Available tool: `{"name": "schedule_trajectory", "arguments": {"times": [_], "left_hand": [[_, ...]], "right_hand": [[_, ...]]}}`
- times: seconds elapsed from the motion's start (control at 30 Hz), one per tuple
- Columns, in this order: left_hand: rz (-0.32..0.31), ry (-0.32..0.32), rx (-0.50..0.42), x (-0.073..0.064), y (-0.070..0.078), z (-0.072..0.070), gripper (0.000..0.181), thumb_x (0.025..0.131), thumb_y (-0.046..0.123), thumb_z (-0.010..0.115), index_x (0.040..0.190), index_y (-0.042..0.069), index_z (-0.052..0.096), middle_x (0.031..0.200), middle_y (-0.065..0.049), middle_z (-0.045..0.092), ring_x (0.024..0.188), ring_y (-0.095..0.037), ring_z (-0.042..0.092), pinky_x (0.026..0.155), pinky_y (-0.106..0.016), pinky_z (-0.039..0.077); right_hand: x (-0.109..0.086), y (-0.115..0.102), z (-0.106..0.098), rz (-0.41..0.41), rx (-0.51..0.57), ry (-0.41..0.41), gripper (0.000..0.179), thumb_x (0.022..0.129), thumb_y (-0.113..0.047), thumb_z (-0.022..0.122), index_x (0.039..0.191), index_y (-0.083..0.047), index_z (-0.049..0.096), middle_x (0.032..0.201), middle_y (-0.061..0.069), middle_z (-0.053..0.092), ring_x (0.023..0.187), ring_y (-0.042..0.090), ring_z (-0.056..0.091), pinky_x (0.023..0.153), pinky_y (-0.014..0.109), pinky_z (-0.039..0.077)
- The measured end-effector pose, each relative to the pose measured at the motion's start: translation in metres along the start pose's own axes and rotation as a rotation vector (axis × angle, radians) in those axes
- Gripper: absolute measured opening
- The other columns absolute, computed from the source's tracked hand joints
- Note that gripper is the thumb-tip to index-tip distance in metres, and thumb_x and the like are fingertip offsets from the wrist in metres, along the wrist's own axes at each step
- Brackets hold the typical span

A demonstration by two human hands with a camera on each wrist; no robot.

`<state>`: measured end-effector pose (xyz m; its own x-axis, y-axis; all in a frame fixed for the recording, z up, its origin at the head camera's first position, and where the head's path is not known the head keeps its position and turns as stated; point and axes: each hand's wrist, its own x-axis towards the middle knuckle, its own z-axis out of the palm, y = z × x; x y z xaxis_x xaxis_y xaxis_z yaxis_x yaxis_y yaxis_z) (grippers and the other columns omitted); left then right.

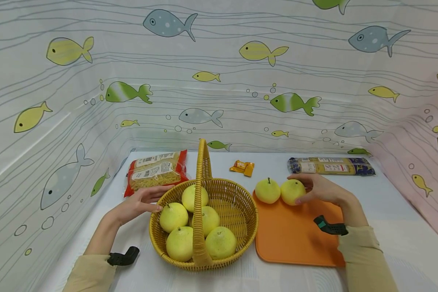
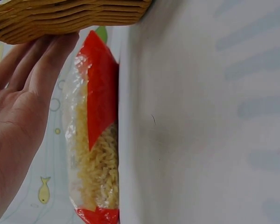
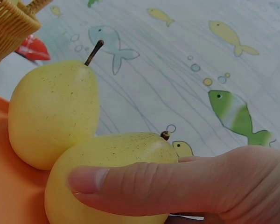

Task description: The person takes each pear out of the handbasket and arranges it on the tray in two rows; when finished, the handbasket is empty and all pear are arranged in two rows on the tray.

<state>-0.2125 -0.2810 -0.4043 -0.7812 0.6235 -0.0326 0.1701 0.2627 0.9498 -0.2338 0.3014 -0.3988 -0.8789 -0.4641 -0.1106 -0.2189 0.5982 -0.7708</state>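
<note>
My right hand (image 1: 323, 188) grips a yellow pear (image 1: 291, 192) at the back of an orange tray (image 1: 295, 239). In the right wrist view the thumb lies across the pear's side; the other fingers are mostly hidden behind it. A second pear (image 3: 53, 114) with a long dark stem sits against the held one. My left hand (image 1: 140, 205) is at the left rim of a wicker basket (image 1: 237, 202), and in the left wrist view its fairly straight fingers (image 2: 49, 60) reach the basket's side. Several pears (image 1: 220, 242) lie inside the basket, partly behind its tall handle.
A red-edged bag of pasta (image 1: 157, 170) lies behind the left hand. Small orange wrapped packets (image 1: 242, 167) are at the back middle. Long packs of noodles (image 1: 330, 166) lie behind the tray. A fish-patterned cloth (image 1: 219, 61) walls the table's back and sides.
</note>
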Motion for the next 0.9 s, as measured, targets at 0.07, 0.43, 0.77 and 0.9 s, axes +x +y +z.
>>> {"name": "schedule_trajectory", "arguments": {"times": [0.07, 0.43, 0.77, 0.9], "left_hand": [[-0.003, -0.002, -0.004, 0.0, 0.0, 0.0, 0.062, 0.094, 0.006, 0.061, 0.152, 0.002, 0.04, 0.153, -0.025, 0.041, 0.128, -0.001, 0.053, 0.1, -0.021, 0.046], [-0.013, -0.012, -0.031, 0.0, 0.002, 0.001, 0.064, 0.094, 0.007, 0.062, 0.153, 0.003, 0.037, 0.157, -0.023, 0.036, 0.13, 0.0, 0.051, 0.099, -0.024, 0.047], [-0.014, -0.013, -0.032, 0.0, 0.002, 0.001, 0.064, 0.094, 0.007, 0.062, 0.153, 0.003, 0.038, 0.156, -0.023, 0.038, 0.13, -0.001, 0.052, 0.099, -0.024, 0.047], [-0.008, -0.011, -0.032, 0.0, 0.002, 0.001, 0.064, 0.094, 0.006, 0.062, 0.153, 0.003, 0.038, 0.157, -0.022, 0.037, 0.13, -0.001, 0.052, 0.099, -0.024, 0.047]], "right_hand": [[-0.001, -0.001, 0.0, -0.001, 0.001, 0.008, 0.08, 0.078, -0.026, 0.086, 0.146, -0.005, 0.049, 0.143, 0.017, 0.055, 0.128, 0.034, 0.054, 0.105, 0.048, 0.043], [-0.009, -0.023, -0.009, -0.022, 0.073, 0.115, 0.07, 0.084, -0.029, 0.081, 0.144, -0.013, 0.05, 0.146, 0.014, 0.052, 0.141, 0.039, 0.042, 0.112, 0.051, 0.033], [-0.017, -0.045, -0.013, -0.023, 0.119, 0.168, 0.071, 0.084, -0.03, 0.081, 0.145, -0.013, 0.05, 0.147, 0.008, 0.053, 0.142, 0.033, 0.042, 0.098, 0.012, 0.043], [-0.018, -0.053, -0.012, -0.055, 0.132, 0.174, 0.07, 0.084, -0.027, 0.081, 0.145, -0.012, 0.051, 0.146, 0.007, 0.055, 0.141, 0.031, 0.045, 0.097, 0.011, 0.044]]}}
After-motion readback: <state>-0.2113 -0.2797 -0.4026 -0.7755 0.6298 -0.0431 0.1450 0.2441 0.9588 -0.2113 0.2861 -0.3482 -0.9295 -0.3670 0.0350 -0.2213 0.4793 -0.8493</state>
